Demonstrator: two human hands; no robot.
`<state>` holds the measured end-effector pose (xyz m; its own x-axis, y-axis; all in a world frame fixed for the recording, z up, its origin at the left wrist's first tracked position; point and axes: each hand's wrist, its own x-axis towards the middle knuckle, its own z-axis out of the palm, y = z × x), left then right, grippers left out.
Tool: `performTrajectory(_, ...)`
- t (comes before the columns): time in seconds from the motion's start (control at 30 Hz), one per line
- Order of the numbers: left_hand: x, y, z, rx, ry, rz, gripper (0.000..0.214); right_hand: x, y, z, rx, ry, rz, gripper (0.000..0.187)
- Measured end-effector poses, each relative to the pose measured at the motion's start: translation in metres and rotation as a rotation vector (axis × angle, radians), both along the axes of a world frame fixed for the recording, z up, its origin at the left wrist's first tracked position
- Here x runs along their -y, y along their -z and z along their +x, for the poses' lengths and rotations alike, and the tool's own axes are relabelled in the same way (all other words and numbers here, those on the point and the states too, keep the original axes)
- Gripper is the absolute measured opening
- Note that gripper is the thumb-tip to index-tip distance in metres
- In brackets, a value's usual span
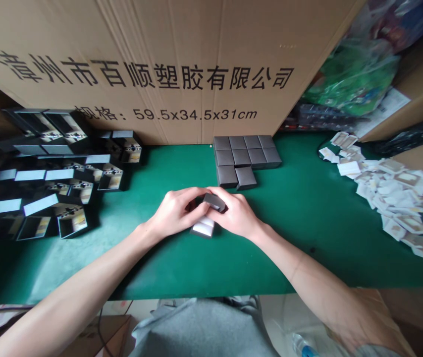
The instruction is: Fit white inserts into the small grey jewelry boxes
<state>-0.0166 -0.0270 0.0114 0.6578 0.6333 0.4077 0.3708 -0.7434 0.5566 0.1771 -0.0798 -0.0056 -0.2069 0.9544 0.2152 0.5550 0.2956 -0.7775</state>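
Observation:
Both my hands meet at the middle of the green table (pixel 300 218). My left hand (pixel 176 210) and my right hand (pixel 236 214) are closed around a small dark grey box (pixel 213 202) with its lid part-way over a white-lined base (pixel 203 228). The box rests on the table between my fingers. Just behind it lies a tidy block of several closed dark grey boxes (pixel 244 156).
Open black boxes with contents (pixel 66 173) crowd the table's left side. A heap of small white packets (pixel 386 188) lies at the right. A big printed cardboard carton (pixel 152 59) stands along the back. Green plastic bags (pixel 352 74) sit at the far right.

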Motion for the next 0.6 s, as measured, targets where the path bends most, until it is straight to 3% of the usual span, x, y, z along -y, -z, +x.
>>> performTrajectory(0.6,0.0006,-0.0004,0.0003,0.009,0.011,0.010,0.021,-0.0001,-0.0008,-0.0002,0.009,0.004,-0.007,0.037)
